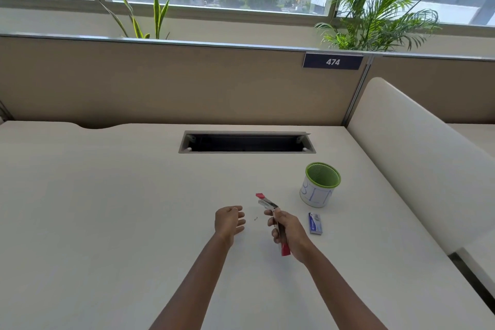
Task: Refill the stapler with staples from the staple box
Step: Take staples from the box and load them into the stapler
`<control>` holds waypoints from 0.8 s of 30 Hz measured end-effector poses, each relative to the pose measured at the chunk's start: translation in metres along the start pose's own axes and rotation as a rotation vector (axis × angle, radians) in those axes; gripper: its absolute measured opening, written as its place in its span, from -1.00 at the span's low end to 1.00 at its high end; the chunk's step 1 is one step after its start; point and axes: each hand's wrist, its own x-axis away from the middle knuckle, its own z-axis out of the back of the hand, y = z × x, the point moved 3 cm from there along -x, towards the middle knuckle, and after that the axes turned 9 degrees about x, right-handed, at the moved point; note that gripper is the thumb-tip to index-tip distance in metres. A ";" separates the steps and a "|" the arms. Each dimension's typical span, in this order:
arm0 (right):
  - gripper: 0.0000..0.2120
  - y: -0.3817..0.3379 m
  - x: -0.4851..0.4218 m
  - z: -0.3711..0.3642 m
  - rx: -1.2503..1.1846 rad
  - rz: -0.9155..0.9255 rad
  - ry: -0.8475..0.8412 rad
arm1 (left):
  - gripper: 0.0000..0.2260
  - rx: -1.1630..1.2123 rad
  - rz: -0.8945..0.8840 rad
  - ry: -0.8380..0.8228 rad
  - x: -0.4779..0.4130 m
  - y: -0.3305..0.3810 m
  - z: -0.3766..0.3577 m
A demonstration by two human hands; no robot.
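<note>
Two bare arms reached over the desk (134, 195). One, the right hand (288, 228), gripped the opened stapler (272, 215), its long side pointing away. Loosely curled and empty, the left hand (229, 220) waited beside it. Closest to the right hand, on its outer side, lay the staple box (315, 223).

Two bare forearms reach in from the bottom edge — no sleeves, no watch, no rings or bands visible on either. The left hand (229, 220) and right hand (288, 232) are ungloved — fingernails too small to make out.
</note>
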 end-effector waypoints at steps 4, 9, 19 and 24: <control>-0.77 -0.002 0.005 -0.008 0.500 0.121 0.071 | -0.76 0.016 0.048 -0.085 0.007 -0.004 -0.007; -0.78 -0.006 0.009 -0.029 1.265 0.306 0.188 | -0.85 -0.015 0.009 -0.180 0.010 -0.007 -0.006; -0.70 -0.010 0.022 -0.058 1.600 0.391 0.225 | -0.85 -0.180 -0.088 -0.128 0.009 -0.010 0.000; -0.69 -0.012 0.028 -0.067 1.628 0.283 0.180 | -0.65 -0.295 -0.118 -0.069 0.005 -0.016 0.003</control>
